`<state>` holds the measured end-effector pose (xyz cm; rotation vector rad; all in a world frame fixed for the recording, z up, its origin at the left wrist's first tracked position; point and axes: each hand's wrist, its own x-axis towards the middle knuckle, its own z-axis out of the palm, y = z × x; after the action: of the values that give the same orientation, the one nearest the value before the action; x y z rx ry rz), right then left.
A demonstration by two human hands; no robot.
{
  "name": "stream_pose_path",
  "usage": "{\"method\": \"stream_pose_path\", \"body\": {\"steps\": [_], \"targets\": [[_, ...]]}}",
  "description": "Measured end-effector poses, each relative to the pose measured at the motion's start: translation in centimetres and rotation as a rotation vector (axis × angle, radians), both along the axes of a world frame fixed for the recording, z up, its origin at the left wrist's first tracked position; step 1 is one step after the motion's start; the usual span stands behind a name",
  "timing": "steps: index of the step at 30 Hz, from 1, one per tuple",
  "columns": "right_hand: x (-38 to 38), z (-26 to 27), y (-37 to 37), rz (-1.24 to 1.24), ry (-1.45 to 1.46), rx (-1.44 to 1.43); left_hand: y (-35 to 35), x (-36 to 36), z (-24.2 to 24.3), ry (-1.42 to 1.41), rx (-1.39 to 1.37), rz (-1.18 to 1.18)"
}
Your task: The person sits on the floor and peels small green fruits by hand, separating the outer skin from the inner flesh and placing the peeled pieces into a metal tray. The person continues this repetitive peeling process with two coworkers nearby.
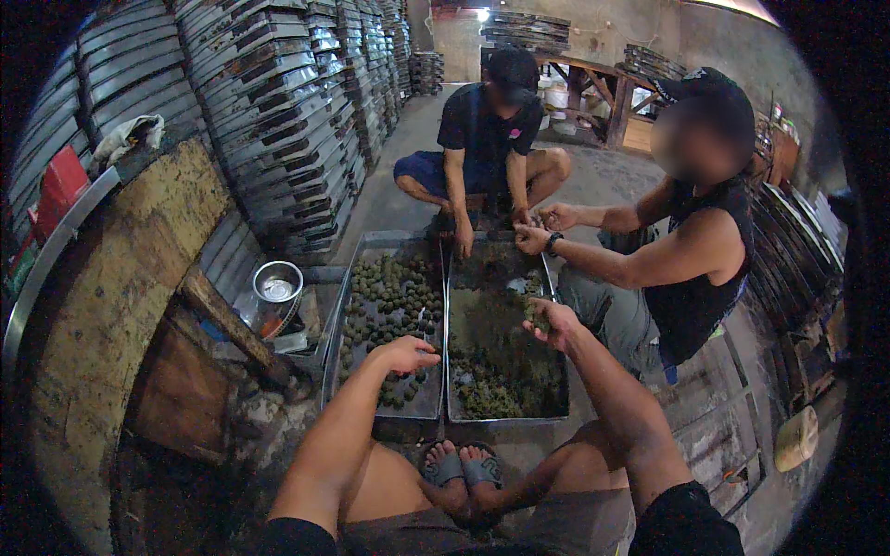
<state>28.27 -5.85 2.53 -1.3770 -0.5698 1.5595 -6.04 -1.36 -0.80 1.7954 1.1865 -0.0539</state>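
Observation:
Two shallow metal trays lie side by side before me. The left tray [338, 326] holds many round greenish balls [396, 292] of a doughy or crumbly material. Loose greenish crumbly mixture [487, 393] lies in the right tray [564, 375], heaped thickest near its front edge. My left hand [409, 354] is over the left tray beside the rim between the trays, fingers close together; whether it holds anything is unclear. Above the right side of the right tray, my right hand [554, 325] holds a lump of the green mixture [539, 313] in curled fingers.
A person [490, 132] squats at the trays' far end, and a co-worker [702, 236] sits at the right; their hands are over the right tray. A metal bowl [278, 281] stands left. Stacked metal trays [278, 125] line the left wall. A worn wooden table [104, 278] is nearby.

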Motion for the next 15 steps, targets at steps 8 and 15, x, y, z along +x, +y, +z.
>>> {"method": "stream_pose_path", "body": {"steps": [8, 15], "targets": [[-1.2, 1.0, -0.9, 0.003, -0.279, 0.019, -0.2, 0.1, 0.2, -0.016, 0.006, 0.009], [-1.0, 2.1, -0.3, -0.107, -0.332, 0.008, 0.0, 0.3, -0.5, -0.045, -0.028, 0.035]]}}
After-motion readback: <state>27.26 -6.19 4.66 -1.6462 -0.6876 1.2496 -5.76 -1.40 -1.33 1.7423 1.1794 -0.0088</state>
